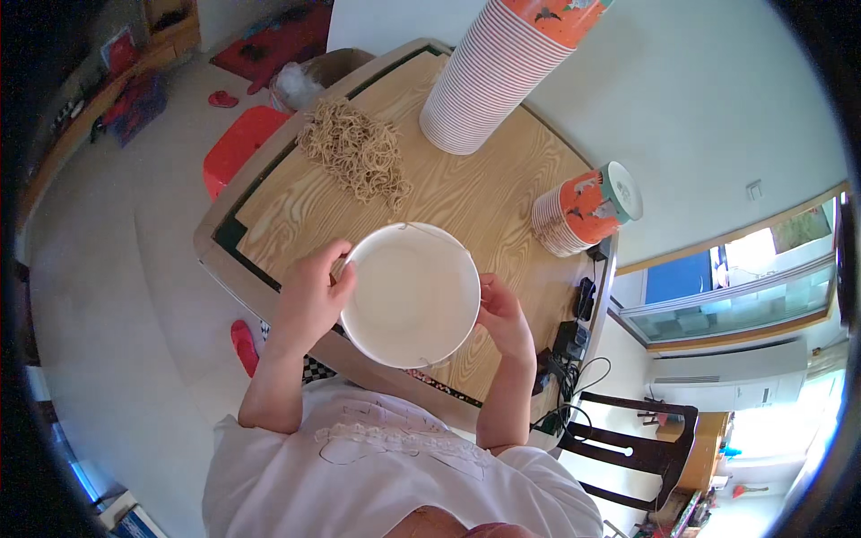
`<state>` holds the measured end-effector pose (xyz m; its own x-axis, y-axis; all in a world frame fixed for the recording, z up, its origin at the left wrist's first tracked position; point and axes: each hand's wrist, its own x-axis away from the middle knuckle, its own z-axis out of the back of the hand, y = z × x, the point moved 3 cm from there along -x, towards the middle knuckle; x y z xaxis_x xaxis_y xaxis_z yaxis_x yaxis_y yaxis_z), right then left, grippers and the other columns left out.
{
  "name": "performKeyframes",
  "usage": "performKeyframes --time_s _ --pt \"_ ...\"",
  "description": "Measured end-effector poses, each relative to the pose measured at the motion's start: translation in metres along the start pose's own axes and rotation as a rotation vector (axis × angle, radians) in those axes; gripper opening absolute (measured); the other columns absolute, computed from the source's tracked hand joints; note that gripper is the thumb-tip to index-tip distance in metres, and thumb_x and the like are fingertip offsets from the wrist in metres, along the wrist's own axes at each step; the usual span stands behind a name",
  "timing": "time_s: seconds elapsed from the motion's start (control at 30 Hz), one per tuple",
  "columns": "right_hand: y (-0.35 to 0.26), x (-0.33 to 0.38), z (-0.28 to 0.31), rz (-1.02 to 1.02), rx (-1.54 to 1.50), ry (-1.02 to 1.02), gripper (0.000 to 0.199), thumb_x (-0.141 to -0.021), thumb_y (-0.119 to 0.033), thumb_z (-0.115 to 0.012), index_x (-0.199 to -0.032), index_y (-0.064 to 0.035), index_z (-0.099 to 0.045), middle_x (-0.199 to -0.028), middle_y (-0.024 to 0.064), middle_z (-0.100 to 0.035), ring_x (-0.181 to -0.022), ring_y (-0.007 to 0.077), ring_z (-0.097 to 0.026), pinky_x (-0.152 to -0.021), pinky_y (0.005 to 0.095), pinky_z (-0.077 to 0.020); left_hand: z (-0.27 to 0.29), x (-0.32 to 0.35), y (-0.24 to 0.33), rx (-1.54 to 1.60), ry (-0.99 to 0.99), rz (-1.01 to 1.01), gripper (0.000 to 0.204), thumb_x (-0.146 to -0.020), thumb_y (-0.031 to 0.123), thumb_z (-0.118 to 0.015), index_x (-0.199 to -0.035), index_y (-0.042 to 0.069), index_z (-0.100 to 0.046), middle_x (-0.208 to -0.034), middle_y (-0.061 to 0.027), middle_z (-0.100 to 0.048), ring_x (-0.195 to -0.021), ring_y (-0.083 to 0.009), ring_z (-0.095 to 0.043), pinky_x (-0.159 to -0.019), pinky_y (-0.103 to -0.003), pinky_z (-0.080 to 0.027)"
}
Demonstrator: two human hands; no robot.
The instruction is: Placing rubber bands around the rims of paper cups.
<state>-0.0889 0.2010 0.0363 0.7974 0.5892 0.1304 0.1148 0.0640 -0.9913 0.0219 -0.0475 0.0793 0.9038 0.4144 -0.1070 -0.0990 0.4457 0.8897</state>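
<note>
A round white paper bucket point(413, 296) is held between my hands over the near edge of the table, its open mouth facing me and its inside bare. Bits of thin tan cord point(405, 228) show at its far and near rim. My left hand point(316, 291) grips the left side, thumb on the rim and fingers round the outside. On the right, my right hand point(504, 314) is closed on the bucket's wall, its fingertips partly hidden. Beyond the bucket lies a tangled heap of tan cord loops point(354, 154).
A tall stack of nested paper buckets point(489, 81) stands at the table's point(296, 211) far side. A shorter orange-and-green stack point(587, 211) is at the right. Black adapters and cables point(567, 359) crowd the right edge by a dark chair point(628, 448). A red stool point(242, 143) stands left.
</note>
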Motion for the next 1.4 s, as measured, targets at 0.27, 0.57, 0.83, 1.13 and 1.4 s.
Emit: performKeyframes --time_s 0.27,0.57,0.83,1.13,1.4 --pt "-0.004 -0.021 0.004 0.032 0.168 0.022 0.021 -0.084 -0.003 -0.056 -0.105 -0.0033 -0.052 -0.081 0.0018 -0.06 -0.073 0.0078 -0.056 -0.064 0.0208 -0.0455 -0.01 0.004 0.009 0.008 -0.169 -0.138 0.018 -0.08 0.007 -0.056 -0.096 0.001 -0.058 -0.081 -0.0164 -0.061 -0.069 -0.0298 -0.06 -0.058 -0.035 -0.047" --pt "0.006 -0.029 0.011 0.133 0.274 -0.04 0.028 -0.083 -0.003 -0.057 -0.111 -0.0014 -0.054 -0.099 0.0041 -0.061 -0.087 0.0101 -0.055 -0.074 0.025 -0.0463 -0.007 -0.004 0.012 0.012 0.117 -0.174 0.023 -0.084 0.009 -0.053 -0.106 0.001 -0.053 -0.083 -0.0183 -0.061 -0.07 -0.032 -0.061 -0.06 -0.038 -0.048" --pt "-0.011 -0.021 0.005 -0.053 -0.053 0.254 0.018 -0.085 -0.013 -0.056 -0.099 -0.0019 -0.058 -0.09 0.0023 -0.061 -0.085 0.011 -0.057 -0.077 0.0259 -0.0453 -0.005 -0.007 0.009 0.025 0.209 -0.098 0.024 -0.086 0.011 -0.053 -0.108 0.002 -0.052 -0.072 -0.0171 -0.059 -0.057 -0.0248 -0.059 -0.052 -0.035 -0.045" --pt "-0.003 0.005 -0.016 0.05 -0.002 0.027 0.011 -0.084 -0.014 -0.06 -0.087 -0.0029 -0.059 -0.08 0.0006 -0.06 -0.073 0.0085 -0.054 -0.068 0.0224 -0.0432 -0.005 -0.016 0.003 0.045 0.279 -0.105 0.023 -0.086 0.008 -0.052 -0.107 0.001 -0.051 -0.07 -0.0176 -0.058 -0.054 -0.0235 -0.06 -0.05 -0.035 -0.045" --pt "0.004 -0.001 -0.016 0.084 -0.028 -0.005 0.013 -0.085 -0.007 -0.057 -0.098 -0.0028 -0.06 -0.085 -0.0001 -0.06 -0.076 0.0092 -0.054 -0.069 0.0235 -0.0444 -0.009 -0.016 -0.002 0.125 0.241 -0.072 0.024 -0.085 0.009 -0.053 -0.108 0.002 -0.051 -0.071 -0.016 -0.06 -0.055 -0.0227 -0.061 -0.049 -0.033 -0.046"
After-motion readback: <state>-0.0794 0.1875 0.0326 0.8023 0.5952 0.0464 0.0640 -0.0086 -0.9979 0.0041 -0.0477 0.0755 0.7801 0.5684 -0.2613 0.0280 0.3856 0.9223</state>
